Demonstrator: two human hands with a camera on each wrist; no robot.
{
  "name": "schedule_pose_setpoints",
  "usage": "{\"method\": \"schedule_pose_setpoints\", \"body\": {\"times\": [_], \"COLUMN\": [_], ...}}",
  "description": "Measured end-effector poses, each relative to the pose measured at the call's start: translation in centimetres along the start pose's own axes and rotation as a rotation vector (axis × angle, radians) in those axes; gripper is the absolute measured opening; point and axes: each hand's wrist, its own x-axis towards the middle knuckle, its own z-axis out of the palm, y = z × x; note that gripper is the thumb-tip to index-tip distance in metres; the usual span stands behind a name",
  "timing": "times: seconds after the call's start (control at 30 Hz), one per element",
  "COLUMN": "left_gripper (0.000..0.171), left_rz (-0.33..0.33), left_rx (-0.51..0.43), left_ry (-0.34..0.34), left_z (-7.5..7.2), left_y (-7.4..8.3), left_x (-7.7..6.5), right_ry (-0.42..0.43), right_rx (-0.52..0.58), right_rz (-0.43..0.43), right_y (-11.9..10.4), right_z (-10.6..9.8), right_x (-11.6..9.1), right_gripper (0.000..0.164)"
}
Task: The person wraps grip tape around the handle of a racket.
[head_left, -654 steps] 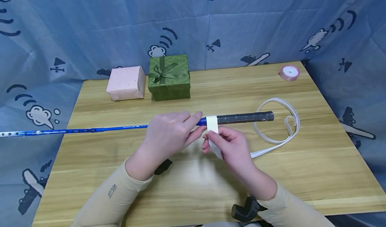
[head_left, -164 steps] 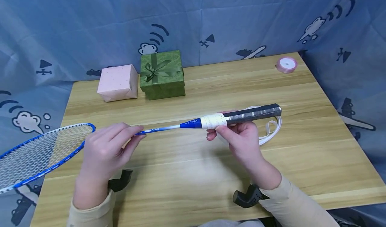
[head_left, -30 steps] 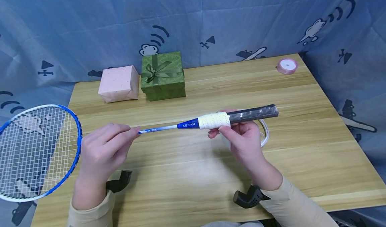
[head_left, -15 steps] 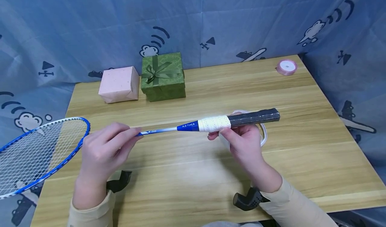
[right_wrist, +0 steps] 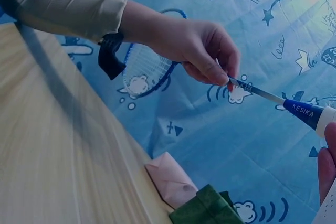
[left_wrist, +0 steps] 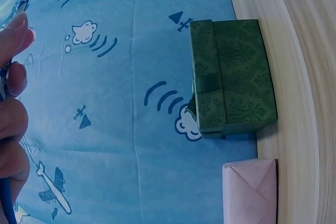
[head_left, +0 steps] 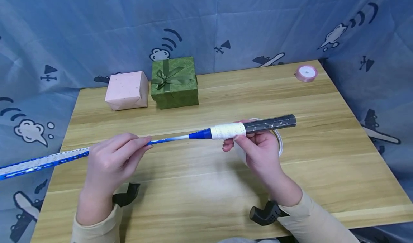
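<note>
In the head view my left hand [head_left: 111,166] pinches the blue-and-white shaft of a badminton racket [head_left: 200,134] between thumb and fingers. Its strung head lies at far left, nearly edge-on. White perforated grip tape [head_left: 228,131] covers the handle's upper part in overlapping turns, from the blue cone onward. The remaining handle [head_left: 271,124] is black, pointing right. My right hand [head_left: 262,151] pinches the tape at the wrap's edge, its other fingers partly behind the handle. Loose tape hangs below and behind that hand. The left hand [right_wrist: 205,51] on the shaft also shows in the right wrist view.
A pink wrapped box [head_left: 127,91] and a green gift box [head_left: 175,83] with a bow stand at the table's back left. A roll of pink ribbon [head_left: 306,73] sits at the back right corner. Blue patterned cloth [head_left: 258,28] hangs behind the wooden table [head_left: 193,207].
Over the last second the racket has rolled about its shaft, its head turning from face-on to edge-on. Since the oldest frame, the white wrap has widened along the handle and the loose coil has shrunk.
</note>
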Motion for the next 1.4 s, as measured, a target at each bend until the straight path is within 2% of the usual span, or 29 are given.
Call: {"method": "schedule_pose_setpoints", "body": {"times": [0.1,0.23,0.4,0.6,0.73,0.87,1.0,1.13,1.3,1.4], "left_gripper": [0.029,0.028,0.029,0.03,0.031,0.031,0.031,0.03,0.031,0.032], "left_rz": [-0.008,-0.001,0.017,0.009,-0.005,-0.016,-0.003,0.011,0.013,0.013], "left_rx": [0.012,0.003,-0.014,-0.035,-0.009,0.028,0.025,0.017,-0.002,-0.007], "left_ry": [-0.012,0.003,0.014,-0.01,-0.029,-0.024,-0.014,-0.013,-0.022,-0.023], "left_z": [0.02,0.09,0.07,-0.14,-0.28,-0.24,-0.17,-0.25,-0.43,-0.47], "left_y": [-0.11,-0.21,-0.32,-0.36,-0.27,-0.08,0.1,0.17,0.03,-0.06], "left_x": [0.02,0.02,-0.05,-0.09,-0.08,0.05,0.09,0.16,0.17,0.18], "right_ry": [0.043,0.062,0.054,0.019,0.041,0.071,0.077,0.063,0.009,-0.012], "right_rx": [-0.013,-0.003,-0.004,0.033,-0.013,-0.032,-0.055,-0.089,-0.018,0.004], "right_rz": [0.015,-0.002,0.009,0.013,0.007,0.006,0.019,0.042,0.027,0.011], "right_y": [-0.02,-0.03,-0.02,-0.05,-0.09,-0.14,-0.08,-0.11,-0.05,0.01], "right_z": [0.17,0.28,0.29,0.17,0.26,0.32,0.28,0.19,0.04,0.0], "right_x": [-0.17,-0.09,0.14,0.0,-0.09,-0.11,-0.2,-0.27,-0.26,-0.24], "right_gripper": [0.027,0.026,0.023,0.033,0.03,0.027,0.027,0.03,0.038,0.037]}}
